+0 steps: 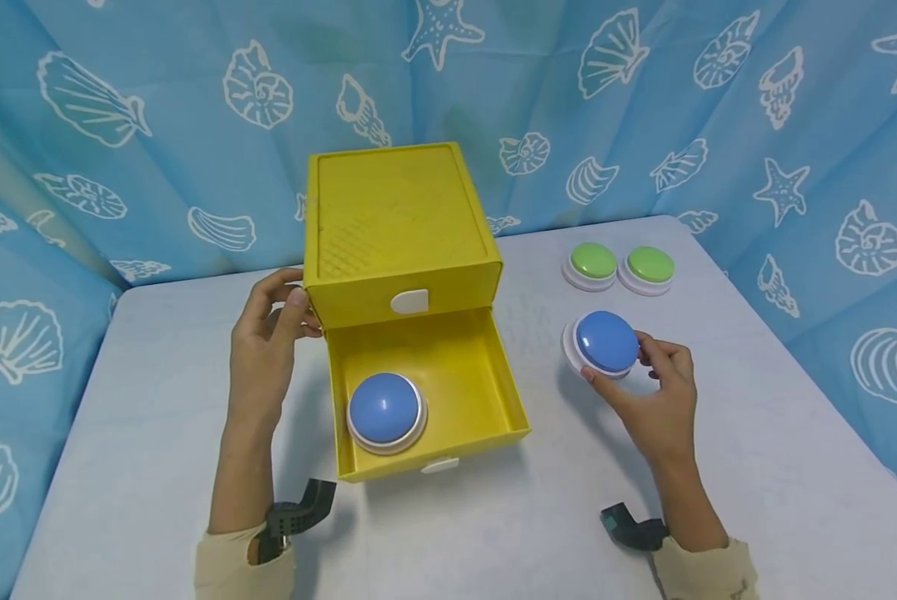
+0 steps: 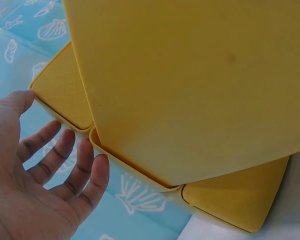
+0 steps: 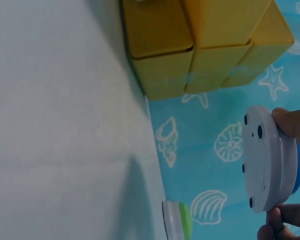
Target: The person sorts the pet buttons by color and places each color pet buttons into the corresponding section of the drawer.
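Two green buttons point(image 1: 593, 260); open yellow drawer point(image 1: 467, 375), left side occupied by another blue button point(image 1: 383, 407). Held blue button point(image 1: 607, 341): above table point(image 1: 508, 533), round, dome upward, pinched by right hand point(image 1: 658, 400); left hand point(image 1: 267, 329) loosely spread at cabinet point(image 1: 399, 217).

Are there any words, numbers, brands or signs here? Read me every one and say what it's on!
There are none that I can read.
Faint marks under the blue button in the right hand are too small to make out.
The blue cloth has white shells and starfish: pictures, not writing.
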The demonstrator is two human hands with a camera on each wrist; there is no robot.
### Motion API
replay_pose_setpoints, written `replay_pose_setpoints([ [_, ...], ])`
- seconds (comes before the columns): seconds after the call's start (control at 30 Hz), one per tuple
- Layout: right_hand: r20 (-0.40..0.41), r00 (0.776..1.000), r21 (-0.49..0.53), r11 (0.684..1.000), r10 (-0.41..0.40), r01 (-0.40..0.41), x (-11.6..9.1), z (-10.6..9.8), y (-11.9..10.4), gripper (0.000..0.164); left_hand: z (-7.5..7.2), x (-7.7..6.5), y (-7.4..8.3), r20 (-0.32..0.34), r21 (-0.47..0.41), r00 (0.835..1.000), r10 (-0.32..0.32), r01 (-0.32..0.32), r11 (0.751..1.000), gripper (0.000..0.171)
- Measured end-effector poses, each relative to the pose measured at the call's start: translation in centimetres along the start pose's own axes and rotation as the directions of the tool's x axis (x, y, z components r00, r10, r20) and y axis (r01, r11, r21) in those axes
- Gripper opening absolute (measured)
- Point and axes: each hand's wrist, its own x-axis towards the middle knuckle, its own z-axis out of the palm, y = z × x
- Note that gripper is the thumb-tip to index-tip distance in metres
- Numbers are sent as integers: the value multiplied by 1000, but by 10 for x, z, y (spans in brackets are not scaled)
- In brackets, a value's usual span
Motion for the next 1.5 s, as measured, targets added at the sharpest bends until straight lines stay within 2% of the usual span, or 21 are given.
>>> replay_pose_setpoints([
  [0.27, 29, 998, 40, 998, -49, 48, -13, 3, -21, 68, 0, 1, 0, -6, 10, 1000, -6, 6, 1000, 37],
  [0.5, 29, 999, 24, 999, -30, 29, -24, 4, -33, 67, 1, 2, 0, 10, -2, 1000, 2, -2, 1000, 37],
  [0.67, 34, 998, 47, 998, -46, 45, -32, 2, -45, 67, 2, 1, 0, 15, 10, 1000, -19, 19, 1000, 38],
  [0.8, 38, 998, 58, 997, -53, 51, -38, 2, -55, 69, 2, 1, -1, 22, -3, 1000, -6, 6, 1000, 38],
  [0.93, 52, 997, 89, 994, -63, 58, -44, 0, -74, 69, 2, 1, -1, 22, -6, 1000, 5, -5, 1000, 37],
  [1.17, 113, 987, 183, 979, -116, 94, -54, -3, -117, 66, 2, 0, -2, 5, 2, 1000, -16, 16, 1000, 38],
  [1.23, 137, 984, 184, 979, -118, 92, -56, 0, -120, 66, 2, 0, -2, 3, 3, 1000, -18, 18, 1000, 38],
  [1.5, 186, 968, 204, 971, -166, 127, -60, 20, -102, 72, 3, 0, -2, -6, 6, 1000, -26, 26, 1000, 38],
])
